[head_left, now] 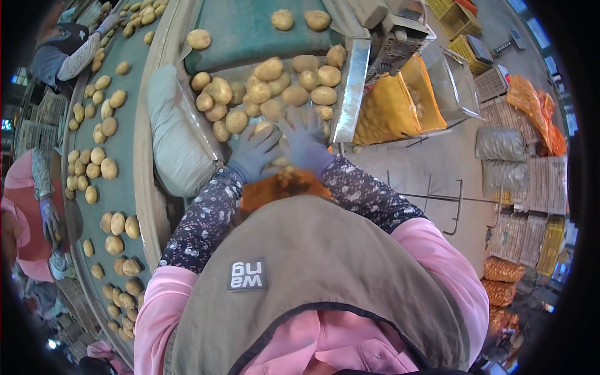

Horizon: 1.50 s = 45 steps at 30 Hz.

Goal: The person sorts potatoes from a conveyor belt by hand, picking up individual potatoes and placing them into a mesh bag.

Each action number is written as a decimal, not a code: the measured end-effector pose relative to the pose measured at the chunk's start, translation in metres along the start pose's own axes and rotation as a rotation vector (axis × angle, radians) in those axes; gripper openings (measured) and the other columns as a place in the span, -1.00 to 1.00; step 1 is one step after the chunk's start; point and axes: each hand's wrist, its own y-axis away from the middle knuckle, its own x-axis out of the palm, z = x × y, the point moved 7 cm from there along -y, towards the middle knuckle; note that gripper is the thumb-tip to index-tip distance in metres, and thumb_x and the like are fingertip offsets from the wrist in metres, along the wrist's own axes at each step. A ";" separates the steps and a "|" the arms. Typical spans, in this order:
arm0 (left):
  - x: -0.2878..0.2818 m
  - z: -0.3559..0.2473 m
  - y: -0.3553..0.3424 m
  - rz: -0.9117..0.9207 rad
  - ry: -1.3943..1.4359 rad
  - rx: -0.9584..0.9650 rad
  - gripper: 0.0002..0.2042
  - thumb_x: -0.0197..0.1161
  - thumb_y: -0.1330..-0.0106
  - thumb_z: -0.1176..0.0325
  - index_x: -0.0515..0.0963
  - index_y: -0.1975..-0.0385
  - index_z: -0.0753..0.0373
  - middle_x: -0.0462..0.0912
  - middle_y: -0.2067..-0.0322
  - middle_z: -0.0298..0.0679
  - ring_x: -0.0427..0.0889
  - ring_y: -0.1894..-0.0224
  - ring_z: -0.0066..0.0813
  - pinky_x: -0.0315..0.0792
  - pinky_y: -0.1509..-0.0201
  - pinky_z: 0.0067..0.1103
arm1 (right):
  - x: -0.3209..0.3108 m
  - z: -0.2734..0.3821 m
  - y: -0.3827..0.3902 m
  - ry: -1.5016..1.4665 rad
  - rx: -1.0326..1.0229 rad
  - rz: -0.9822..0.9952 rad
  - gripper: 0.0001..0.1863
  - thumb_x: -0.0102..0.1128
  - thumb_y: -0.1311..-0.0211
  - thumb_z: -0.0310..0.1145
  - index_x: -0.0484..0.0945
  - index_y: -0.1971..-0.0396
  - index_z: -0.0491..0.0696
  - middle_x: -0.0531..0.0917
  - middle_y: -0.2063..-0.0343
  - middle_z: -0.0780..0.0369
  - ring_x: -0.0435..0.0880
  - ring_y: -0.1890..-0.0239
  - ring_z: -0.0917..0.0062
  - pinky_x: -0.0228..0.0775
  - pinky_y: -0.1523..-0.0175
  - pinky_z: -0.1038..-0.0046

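My left hand (253,156), in a grey-blue glove, rests over potatoes (236,120) at the lower end of a chute, fingers apart and touching some. Beside it my right hand (306,147), gloved alike, has its fingers spread against the potato pile. Below both hands an orange mesh bag (256,195) holds potatoes, partly hidden by my arms and apron. The green belt (240,28) above the pile carries a few loose potatoes. A grey padded bundle (172,125) lies along the chute's left side.
A long belt (125,187) with potatoes runs along my left; co-workers (72,59) work beyond it. A metal edge (350,94), yellow mesh sack (381,112) and wire frame (456,206) are at my right. Stacked crates (547,187) and orange sacks (503,269) stand farther right.
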 end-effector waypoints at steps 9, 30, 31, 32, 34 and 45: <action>-0.001 0.024 0.020 -0.138 -0.012 -0.223 -0.47 0.25 -0.24 -0.08 0.54 -0.20 -0.08 0.36 -0.36 -0.11 0.27 -0.33 0.17 0.10 -0.42 0.14 | 0.007 -0.006 -0.049 -0.517 0.198 0.094 -0.52 0.22 -0.23 -0.17 0.56 -0.11 -0.06 0.60 -0.03 0.09 0.53 -0.10 0.12 0.26 -0.28 -0.13; 0.000 0.005 -0.009 0.071 0.030 0.069 -0.38 0.43 0.00 -0.06 0.52 -0.17 -0.28 0.32 -0.35 -0.29 0.17 -0.45 -0.02 0.00 -0.56 0.00 | -0.006 -0.030 -0.095 -1.920 0.754 0.385 -0.46 0.35 -0.29 -0.37 0.40 -0.25 -0.06 0.61 -0.03 0.26 0.63 -0.06 0.47 0.50 -0.21 0.36; -0.002 0.006 -0.011 0.062 0.044 0.064 -0.37 0.43 0.02 -0.07 0.52 -0.17 -0.28 0.32 -0.36 -0.29 0.17 -0.45 -0.01 0.00 -0.57 0.00 | -0.005 -0.021 -0.092 -2.115 0.608 0.407 -0.44 0.36 -0.29 -0.39 0.40 -0.25 -0.05 0.61 -0.05 0.24 0.63 -0.08 0.48 0.51 -0.21 0.41; 0.000 0.006 -0.009 0.061 0.047 0.072 -0.37 0.43 0.02 -0.07 0.52 -0.17 -0.28 0.32 -0.36 -0.29 0.17 -0.45 -0.01 0.00 -0.57 0.00 | -0.007 -0.013 -0.090 -2.303 0.447 0.426 -0.43 0.37 -0.28 -0.41 0.40 -0.26 -0.04 0.61 -0.08 0.21 0.63 -0.11 0.48 0.53 -0.20 0.45; 0.002 0.008 -0.006 0.040 0.042 0.078 -0.36 0.44 0.03 -0.08 0.53 -0.17 -0.28 0.30 -0.40 -0.29 0.17 -0.46 0.00 0.00 -0.57 -0.01 | -0.004 -0.011 -0.085 -2.266 0.290 0.351 -0.46 0.38 -0.28 -0.41 0.42 -0.23 -0.04 0.60 -0.12 0.15 0.61 -0.17 0.48 0.54 -0.17 0.51; 0.003 0.012 -0.002 0.066 0.077 0.029 -0.31 0.47 0.02 -0.06 0.50 -0.24 -0.26 0.43 -0.26 -0.38 0.28 -0.39 0.00 0.04 -0.57 -0.02 | 0.017 0.016 -0.081 -2.252 0.839 0.363 -0.51 0.16 -0.46 -0.09 0.46 -0.22 -0.07 0.60 -0.03 0.07 0.64 0.12 0.29 0.48 0.26 0.55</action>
